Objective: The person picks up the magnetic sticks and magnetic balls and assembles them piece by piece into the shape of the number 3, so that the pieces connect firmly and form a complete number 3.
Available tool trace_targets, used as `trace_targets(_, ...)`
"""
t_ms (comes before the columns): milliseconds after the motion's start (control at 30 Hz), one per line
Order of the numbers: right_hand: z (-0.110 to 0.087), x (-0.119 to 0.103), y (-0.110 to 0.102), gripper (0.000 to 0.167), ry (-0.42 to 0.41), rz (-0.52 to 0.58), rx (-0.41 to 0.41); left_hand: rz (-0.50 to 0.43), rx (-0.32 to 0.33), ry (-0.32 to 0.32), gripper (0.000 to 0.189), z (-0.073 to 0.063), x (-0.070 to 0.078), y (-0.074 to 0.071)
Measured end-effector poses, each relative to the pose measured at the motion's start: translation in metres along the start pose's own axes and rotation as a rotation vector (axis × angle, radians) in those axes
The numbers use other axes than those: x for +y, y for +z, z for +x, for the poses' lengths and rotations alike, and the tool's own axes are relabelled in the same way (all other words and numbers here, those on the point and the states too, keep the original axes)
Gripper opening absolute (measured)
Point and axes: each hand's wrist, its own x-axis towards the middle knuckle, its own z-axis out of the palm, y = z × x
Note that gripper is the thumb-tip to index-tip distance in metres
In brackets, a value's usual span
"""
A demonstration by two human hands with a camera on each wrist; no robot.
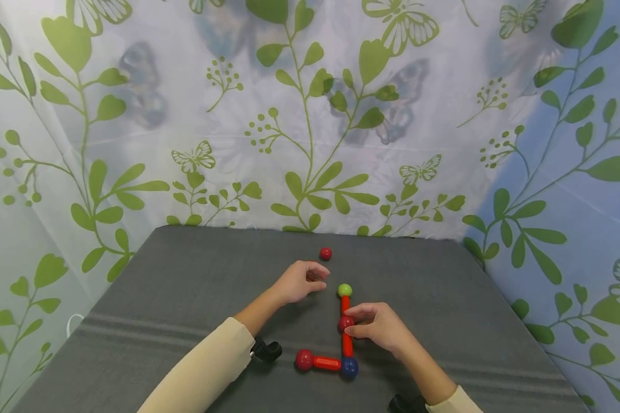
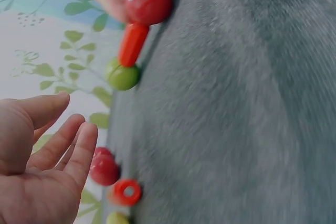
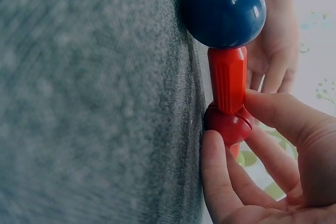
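On the grey table lies an L-shaped chain of balls and red rods. A red ball (image 1: 304, 359) starts it at the left, and a red rod (image 1: 327, 363) links that to a blue ball (image 1: 349, 367) at the corner. From there another rod (image 1: 347, 346) runs to a middle red ball (image 1: 345, 324), then a third rod (image 1: 345, 304) ends at a green ball (image 1: 345, 290). My right hand (image 1: 384, 327) pinches the middle red ball between thumb and fingers. Left of the green ball, my left hand (image 1: 301, 281) hovers with relaxed fingers, holding nothing.
A loose red ball (image 1: 326, 253) lies near the back edge of the table (image 1: 212, 269). In the left wrist view, a red hollow-ended piece (image 2: 126, 191) and a yellow-green ball (image 2: 118, 219) appear beyond the left hand. A leaf-patterned curtain (image 1: 310, 143) hangs behind.
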Motion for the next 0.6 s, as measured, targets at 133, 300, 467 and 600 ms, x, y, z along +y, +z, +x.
trace_targets(133,0.000,-0.001,0.001,0.041,0.007,-0.019,0.000,-0.016,0.060,-0.013,0.024,-0.015,0.000,-0.016)
trace_targets(300,-0.001,-0.003,0.001,0.041,0.007,-0.017,-0.011,0.021,0.137,-0.026,0.022,-0.032,-0.006,-0.028)
trace_targets(467,-0.003,-0.003,0.000,0.041,0.011,-0.026,-0.008,0.072,0.199,-0.060,0.022,-0.045,-0.013,-0.032)
trace_targets(600,-0.003,-0.003,0.000,0.041,0.021,-0.035,-0.001,0.129,0.231,-0.091,0.024,-0.051,-0.020,-0.032)
